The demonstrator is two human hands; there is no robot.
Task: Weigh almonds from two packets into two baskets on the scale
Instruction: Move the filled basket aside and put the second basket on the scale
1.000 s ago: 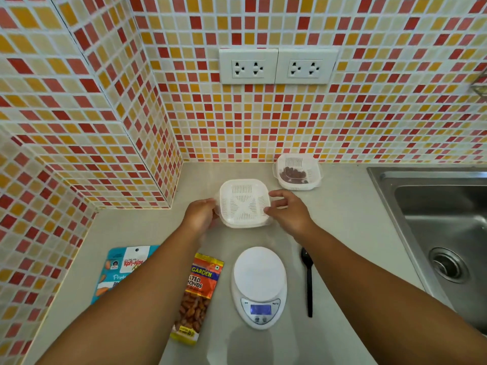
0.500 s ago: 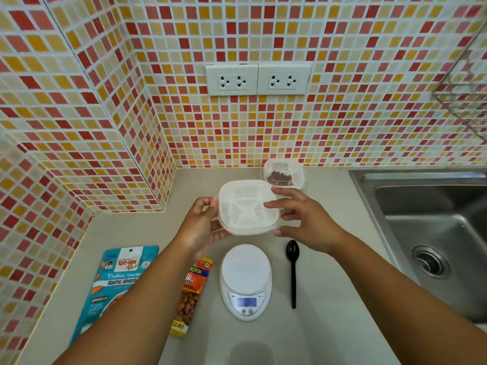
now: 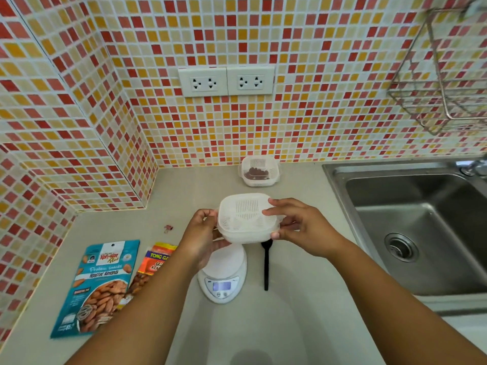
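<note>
White plastic basket [image 3: 247, 218] is held in both hands, left hand [image 3: 203, 233] and right hand [image 3: 300, 227] wrapped on its sides, just above the scale [image 3: 224, 275]. It should go down flat in the plate's middle. Both packets lie left.

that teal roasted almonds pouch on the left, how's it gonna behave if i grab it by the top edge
The teal pouch lies flat on the counter, so it is probably soft film and would likely sag or fold rather than stay stiff. It looks thin, so probably light. Its surface looks glossy and may be a bit slippery; a firm pinch seems wise.
</note>
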